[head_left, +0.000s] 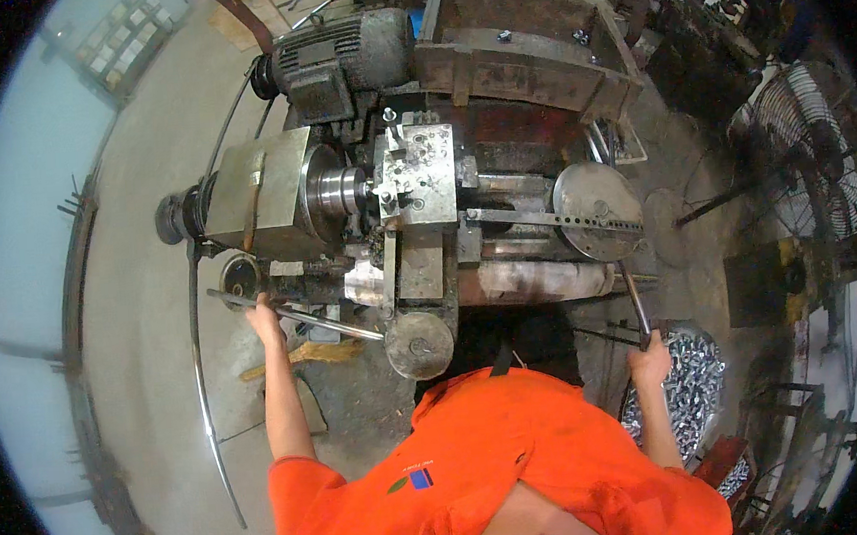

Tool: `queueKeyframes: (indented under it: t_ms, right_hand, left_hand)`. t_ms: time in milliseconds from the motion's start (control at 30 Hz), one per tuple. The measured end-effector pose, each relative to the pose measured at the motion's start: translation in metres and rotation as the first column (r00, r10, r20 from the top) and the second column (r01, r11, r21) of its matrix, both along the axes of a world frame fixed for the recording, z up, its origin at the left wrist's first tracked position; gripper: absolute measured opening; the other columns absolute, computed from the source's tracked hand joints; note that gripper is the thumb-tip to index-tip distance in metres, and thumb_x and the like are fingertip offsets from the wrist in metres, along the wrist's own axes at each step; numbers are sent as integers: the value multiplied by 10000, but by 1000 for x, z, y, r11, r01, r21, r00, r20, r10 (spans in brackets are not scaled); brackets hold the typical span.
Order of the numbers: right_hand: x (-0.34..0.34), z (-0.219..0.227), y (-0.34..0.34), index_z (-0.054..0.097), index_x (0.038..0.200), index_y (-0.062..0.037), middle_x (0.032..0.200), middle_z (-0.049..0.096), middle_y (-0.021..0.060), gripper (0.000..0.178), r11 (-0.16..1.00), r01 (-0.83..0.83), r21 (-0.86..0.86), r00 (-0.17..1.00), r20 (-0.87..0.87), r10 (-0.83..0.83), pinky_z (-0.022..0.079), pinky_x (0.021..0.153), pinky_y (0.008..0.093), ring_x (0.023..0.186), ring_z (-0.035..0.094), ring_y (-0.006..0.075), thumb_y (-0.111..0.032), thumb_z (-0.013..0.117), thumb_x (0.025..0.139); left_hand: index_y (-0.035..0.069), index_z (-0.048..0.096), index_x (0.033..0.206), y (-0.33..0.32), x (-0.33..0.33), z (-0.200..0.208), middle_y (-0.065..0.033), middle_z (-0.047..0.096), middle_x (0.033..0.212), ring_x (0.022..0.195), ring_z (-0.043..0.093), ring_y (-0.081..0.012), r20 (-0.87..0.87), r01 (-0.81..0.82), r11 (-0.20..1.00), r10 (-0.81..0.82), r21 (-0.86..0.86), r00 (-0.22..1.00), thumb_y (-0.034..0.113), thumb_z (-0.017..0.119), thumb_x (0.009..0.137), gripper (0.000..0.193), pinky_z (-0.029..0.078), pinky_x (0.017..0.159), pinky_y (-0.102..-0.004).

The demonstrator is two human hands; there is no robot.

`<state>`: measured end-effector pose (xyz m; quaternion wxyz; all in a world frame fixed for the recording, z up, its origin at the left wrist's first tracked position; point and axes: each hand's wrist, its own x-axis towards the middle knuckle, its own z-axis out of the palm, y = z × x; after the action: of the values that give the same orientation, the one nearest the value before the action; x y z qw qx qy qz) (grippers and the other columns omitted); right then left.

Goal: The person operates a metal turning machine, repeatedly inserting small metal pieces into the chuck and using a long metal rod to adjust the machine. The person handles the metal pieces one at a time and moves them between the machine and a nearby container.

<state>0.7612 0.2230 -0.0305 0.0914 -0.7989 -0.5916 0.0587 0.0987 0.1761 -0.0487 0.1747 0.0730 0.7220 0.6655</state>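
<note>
A lathe-like machine stands in front of me. My left hand (266, 320) is closed around a long metal lever (334, 325), which runs to a round disc (420, 345) at the machine's near side. My right hand (650, 358) grips a second lever (637, 299), hanging from a larger round disc (597, 208) on the right. Between them sits the tool block (432, 169), bolted on the slide. Left of it, the shiny round chuck (333, 190) faces the tool block. Whether a workpiece sits in the chuck is too small to tell.
Behind the machine are an electric motor (362, 61) and a wooden box (532, 40). A heap of small shiny metal parts (692, 379) lies by my right arm. A caged fan (808, 136) stands at the right. A long thin rod (204, 399) extends along the left side.
</note>
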Motion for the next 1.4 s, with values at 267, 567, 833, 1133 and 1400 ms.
queueKeyframes:
  t_ms: [267, 567, 833, 1133, 1400]
  right_hand:
    - [-25, -5, -17, 515, 871, -7, 674, 568, 245, 385, 1000, 10, -27, 988, -157, -14, 433, 596, 494, 653, 549, 447, -269, 579, 597]
    - [-10, -10, -10, 521, 883, -32, 684, 580, 226, 403, 998, -23, -63, 972, -233, 8, 440, 607, 488, 649, 560, 407, -308, 601, 602]
    - [133, -39, 118, 562, 1081, -72, 747, 603, 139, 496, 954, -282, 99, 880, 422, 217, 469, 589, 443, 664, 584, 327, -291, 613, 639]
    - [33, -17, 156, 423, 1269, -26, 1265, 453, 169, 731, 904, -254, 345, 944, 291, 154, 268, 1034, 443, 1194, 389, 344, -184, 623, 584]
    - [-24, -46, 72, 632, 933, -29, 1041, 606, 153, 382, 847, -367, 386, 902, -77, 426, 431, 857, 393, 952, 542, 337, -133, 618, 565]
  left_hand:
    - [-68, 504, 927, 1, 2, -3, -149, 577, 710, 511, 585, -239, -51, 3, 998, 0, 66, 999, 84, 507, 797, 200, 507, 440, -341]
    - [-21, 499, 977, -2, -7, 3, -112, 566, 728, 543, 592, -224, -61, 45, 992, -53, -116, 997, 115, 532, 798, 227, 500, 438, -326]
    - [-11, 512, 873, -3, -21, -18, -78, 517, 627, 467, 524, -190, 18, 6, 984, -3, -177, 1000, 149, 557, 789, 186, 448, 403, -313]
    - [16, 593, 946, -40, -39, -48, -110, 619, 822, 733, 597, -231, 11, 64, 997, -64, -34, 998, 520, 531, 827, 522, 489, 680, -394]
    - [51, 630, 873, -42, -21, -111, -155, 647, 842, 826, 627, -318, -16, -64, -7, -932, -998, 362, 433, 515, 824, 401, 504, 714, -415]
